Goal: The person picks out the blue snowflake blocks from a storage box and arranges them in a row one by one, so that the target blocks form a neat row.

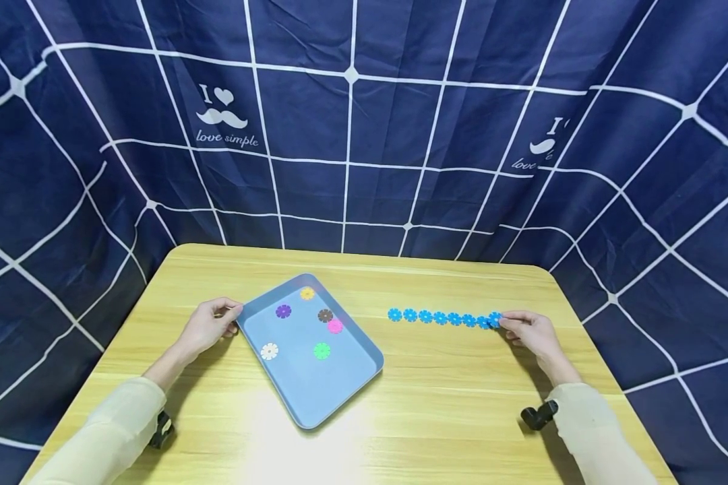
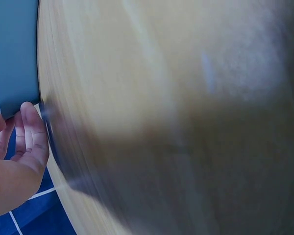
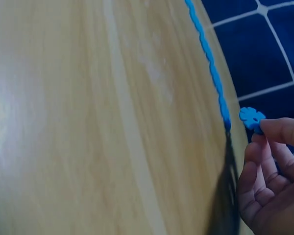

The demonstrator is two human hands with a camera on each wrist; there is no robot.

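Observation:
My right hand [image 1: 530, 333] pinches a blue flower-shaped plastic disc [image 3: 251, 116] between thumb and fingertips, just above the right end of a row of blue discs [image 1: 425, 316] on the table. Over at the left, my left hand [image 1: 209, 325] grips the corner of a shallow blue-grey tray [image 1: 315, 401]; the left wrist view has its fingertips against the tray's side. Flower discs lie scattered inside the tray: orange [image 1: 307, 293], purple [image 1: 283, 311], brown [image 1: 325, 315], pink [image 1: 336, 326], cream [image 1: 269, 351] and green [image 1: 321, 351]. The pink one overlaps the brown one.
Both hands work over a wood-grain table [image 1: 449, 417] with rounded far corners. A dark blue curtain [image 1: 376, 121] with white grid lines hangs behind it and along both sides. Black wrist devices [image 1: 539, 415] sit at the cuffs of the pale sleeves.

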